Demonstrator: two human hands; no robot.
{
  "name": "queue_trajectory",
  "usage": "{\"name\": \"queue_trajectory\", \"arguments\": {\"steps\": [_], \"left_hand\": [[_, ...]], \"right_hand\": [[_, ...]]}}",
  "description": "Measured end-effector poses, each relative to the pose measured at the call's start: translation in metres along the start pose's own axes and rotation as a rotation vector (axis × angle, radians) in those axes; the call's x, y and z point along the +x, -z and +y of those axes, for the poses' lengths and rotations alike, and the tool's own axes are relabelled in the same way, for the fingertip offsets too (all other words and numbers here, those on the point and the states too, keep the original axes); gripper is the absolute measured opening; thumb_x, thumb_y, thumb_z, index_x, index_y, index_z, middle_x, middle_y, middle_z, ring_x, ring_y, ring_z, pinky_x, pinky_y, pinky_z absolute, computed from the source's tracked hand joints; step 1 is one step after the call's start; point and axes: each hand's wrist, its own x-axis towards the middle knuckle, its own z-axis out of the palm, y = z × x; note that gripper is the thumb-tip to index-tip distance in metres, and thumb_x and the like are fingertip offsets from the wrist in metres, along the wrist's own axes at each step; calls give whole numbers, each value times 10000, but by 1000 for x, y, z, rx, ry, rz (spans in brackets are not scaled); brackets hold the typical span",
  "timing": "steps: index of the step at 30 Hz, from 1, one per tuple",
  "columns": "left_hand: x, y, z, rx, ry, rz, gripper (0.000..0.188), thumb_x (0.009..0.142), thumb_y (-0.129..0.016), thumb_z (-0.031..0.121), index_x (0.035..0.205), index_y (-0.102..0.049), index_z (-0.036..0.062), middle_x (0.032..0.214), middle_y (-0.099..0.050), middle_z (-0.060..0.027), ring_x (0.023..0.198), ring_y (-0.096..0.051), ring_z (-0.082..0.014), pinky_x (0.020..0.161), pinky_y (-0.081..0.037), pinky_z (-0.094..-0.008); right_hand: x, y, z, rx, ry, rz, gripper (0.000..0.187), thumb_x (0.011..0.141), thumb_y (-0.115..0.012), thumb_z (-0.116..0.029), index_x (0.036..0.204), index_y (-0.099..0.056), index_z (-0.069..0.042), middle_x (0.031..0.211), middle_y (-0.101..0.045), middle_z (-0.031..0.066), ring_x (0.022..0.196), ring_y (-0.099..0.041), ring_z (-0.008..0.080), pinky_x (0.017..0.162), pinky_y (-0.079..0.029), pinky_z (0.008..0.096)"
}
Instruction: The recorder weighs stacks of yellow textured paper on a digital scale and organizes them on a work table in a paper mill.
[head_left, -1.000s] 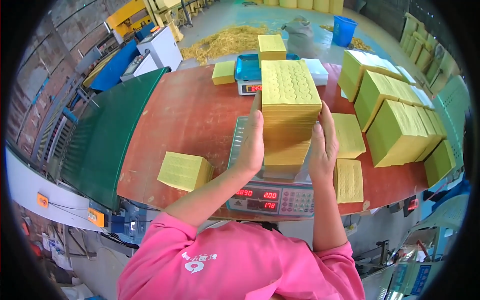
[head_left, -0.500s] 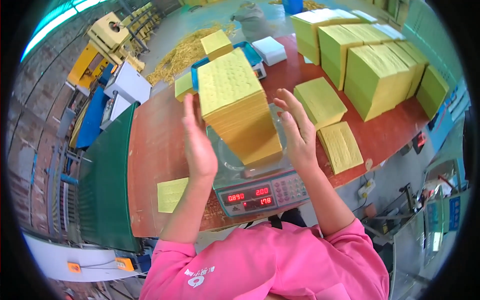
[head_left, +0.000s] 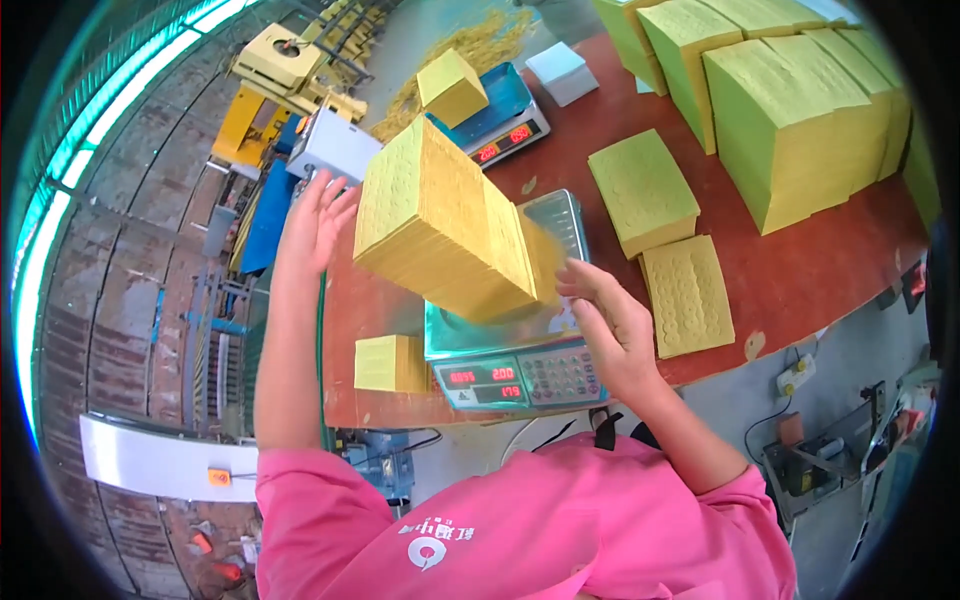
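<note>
A tall stack of yellow paper sheets (head_left: 440, 225) stands on the digital scale (head_left: 520, 370), leaning leftward in the picture. Its right-hand part, by my right hand, is blurred. My left hand (head_left: 318, 215) is raised to the left of the stack, fingers spread, apart from the paper and holding nothing. Close to the stack's lower right side is my right hand (head_left: 612, 325), its fingers extended and parted; whether the fingertips touch the paper I cannot tell. Red digits glow on the scale's panel.
Right of the scale lie two low yellow paper stacks (head_left: 645, 185). Taller paper stacks (head_left: 790, 130) fill the far right of the red table (head_left: 560, 150). A second scale (head_left: 515, 135) with a blue tray carries a yellow block. A small yellow stack (head_left: 390, 363) sits at the near left.
My left hand has moved away from the stack, up and left. My right hand stays near its lower right side. The view has shifted, and the stack appears tilted further left.
</note>
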Motion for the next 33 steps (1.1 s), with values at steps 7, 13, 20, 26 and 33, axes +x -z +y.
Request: {"name": "queue_trajectory", "arguments": {"steps": [7,13,20,26,33], "left_hand": [[21,-25,14,332,300,-163,520,946,-612,360,1296,-501,-8,1274,-593,-163,1086,-623,-216,897,-517,-328],[35,-10,1,187,322,-212,462,970,-574,360,1283,-535,23,1140,-667,-111,989,-659,-171,859,-539,-316],[34,-3,-1,-70,431,-289,497,963,-556,420,1304,-541,59,1091,-638,-120,944,-629,-195,818,-519,-366],[23,-18,0,4,270,-348,534,932,-617,400,1288,-548,8,1079,-676,-125,920,-660,-202,820,-538,-351],[18,-42,-35,76,218,-460,482,907,-653,361,1227,-602,5,1129,-686,-103,1022,-653,-173,927,-516,-338]], "right_hand": [[19,22,3,-67,-113,-184,375,916,-561,-77,1272,-539,36,1149,-655,195,1058,-646,265,907,-495,349],[95,11,39,-111,-2,-106,355,934,-575,-182,1210,-595,40,1121,-674,165,1037,-638,217,906,-483,327],[164,-11,80,-165,-203,-201,441,982,-516,-331,1234,-597,22,1150,-661,122,1086,-598,226,913,-452,313],[196,-46,123,10,-298,-162,463,978,-513,-432,1157,-616,-18,1015,-657,68,802,-621,162,692,-487,311],[180,-55,127,-411,-310,-57,456,945,-539,-413,985,-676,19,890,-671,150,768,-602,215,732,-481,346]]}}
